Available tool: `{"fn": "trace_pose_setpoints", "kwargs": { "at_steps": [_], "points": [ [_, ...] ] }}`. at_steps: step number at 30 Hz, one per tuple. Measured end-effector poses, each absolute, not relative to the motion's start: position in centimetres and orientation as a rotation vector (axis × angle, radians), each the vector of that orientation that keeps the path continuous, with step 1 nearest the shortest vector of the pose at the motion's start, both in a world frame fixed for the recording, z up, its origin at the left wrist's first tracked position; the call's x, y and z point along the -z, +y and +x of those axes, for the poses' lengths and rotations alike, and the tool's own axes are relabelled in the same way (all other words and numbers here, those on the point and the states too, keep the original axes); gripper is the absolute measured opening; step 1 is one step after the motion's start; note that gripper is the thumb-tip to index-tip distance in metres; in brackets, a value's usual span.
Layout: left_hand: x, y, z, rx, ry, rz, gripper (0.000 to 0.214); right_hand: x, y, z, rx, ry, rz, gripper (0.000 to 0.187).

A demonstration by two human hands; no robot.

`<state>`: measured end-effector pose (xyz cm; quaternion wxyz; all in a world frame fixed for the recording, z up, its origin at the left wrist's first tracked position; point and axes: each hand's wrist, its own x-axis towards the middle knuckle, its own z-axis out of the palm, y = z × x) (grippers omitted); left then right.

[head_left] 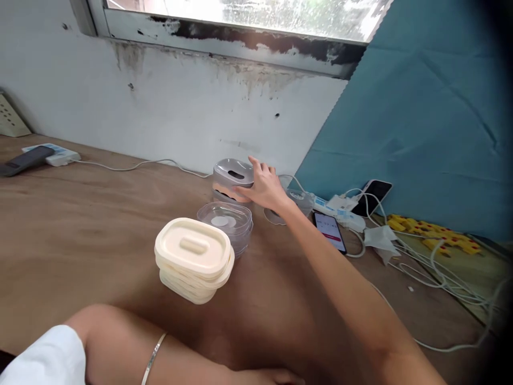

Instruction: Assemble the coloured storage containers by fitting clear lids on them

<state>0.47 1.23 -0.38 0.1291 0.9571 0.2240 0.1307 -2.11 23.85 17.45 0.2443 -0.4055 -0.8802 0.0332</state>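
Note:
My right hand (264, 184) reaches to the right end of a grey oval tissue box (230, 170) with a dark slot in its top and a peach-coloured band. The thumb lies against the box's front, while the other fingers stand apart by its end. In front of the box is a stack of clear plastic containers (240, 240) with round white discs inside. Nearer to me stands a stack of cream lidded containers (192, 248). My left hand (272, 377) rests low at the bottom edge, below the cream stack; its fingers are mostly cut off by the frame.
Behind my right wrist sits another clear plastic piece (300, 198). To the right lie a lit phone (329, 231), a dark phone (372, 197), a power strip (350, 219), tangled white cables (425, 278) and a yellow mat (436, 232). A dark handheld device (28, 159) lies far left.

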Motion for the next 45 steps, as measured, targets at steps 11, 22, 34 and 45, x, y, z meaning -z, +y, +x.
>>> {"fn": "trace_pose_setpoints", "kwargs": {
  "at_steps": [11,22,34,45],
  "points": [
    [3.0,2.2,1.5,-0.435,0.608,2.704,0.021,-18.5,16.7,-0.1,-0.269,-2.033,-0.844,0.059],
    [4.0,0.4,0.0,-0.472,0.705,2.531,0.04,-14.1,10.1,0.6,-0.434,-2.519,-0.554,0.075],
    [4.3,0.4,1.2,-0.466,0.653,2.574,0.033,-14.2,8.1,0.5,-0.183,-2.59,-0.626,0.08],
    [1.7,0.4,0.6,-0.522,0.603,2.711,0.021,-13.6,8.3,-0.4,0.003,-2.634,-0.262,0.057]
  ]
}}
